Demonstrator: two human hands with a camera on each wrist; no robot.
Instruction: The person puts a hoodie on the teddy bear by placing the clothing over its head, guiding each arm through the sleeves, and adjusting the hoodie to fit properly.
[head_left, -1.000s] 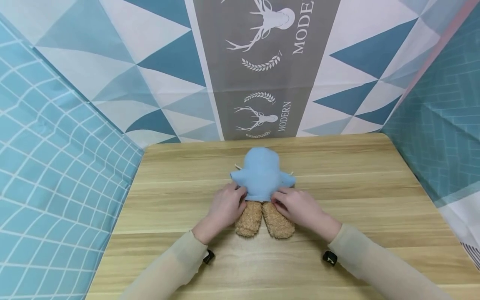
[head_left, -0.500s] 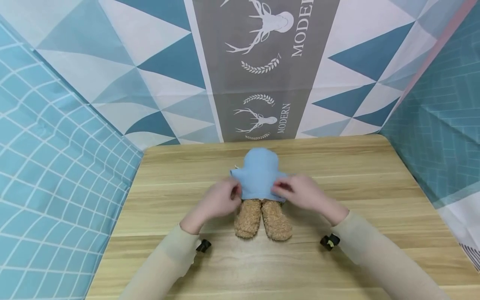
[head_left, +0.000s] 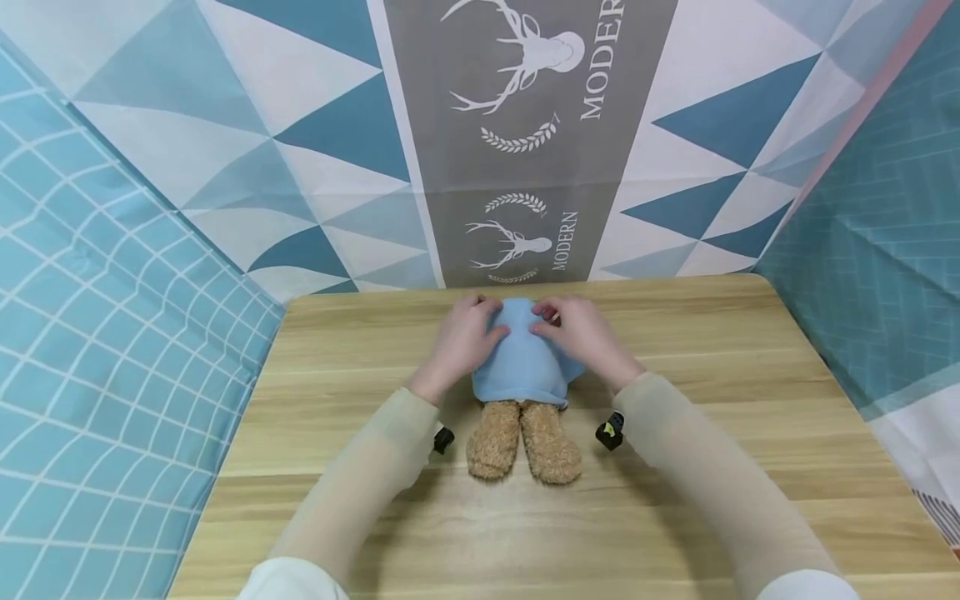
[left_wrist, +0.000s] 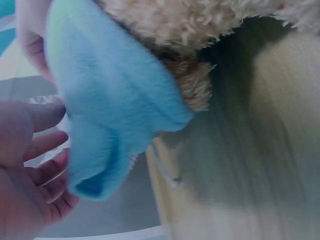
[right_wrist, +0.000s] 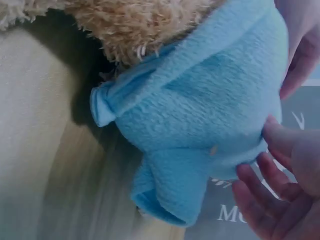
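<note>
A plush toy with curly brown fur lies on the table, legs pointing toward me. It wears a light blue fleece hoodie, whose hood covers the toy's head. My left hand touches the left side of the hood with thumb and fingertips, fingers loosely spread in the left wrist view. On the other side, my right hand rests its fingertips and thumb against the hood; its fingers are gently bent in the right wrist view. A thin drawstring hangs below the hoodie in the left wrist view.
The wood-grain table runs back to a patterned cloth wall. Blue checked cloth stands along the left and teal cloth along the right. Small black devices sit beneath both wrists.
Both hands have left the hoodie's hem, where they held it beside the legs, and moved away from me up to the hood. The toy stays almost where it was.
</note>
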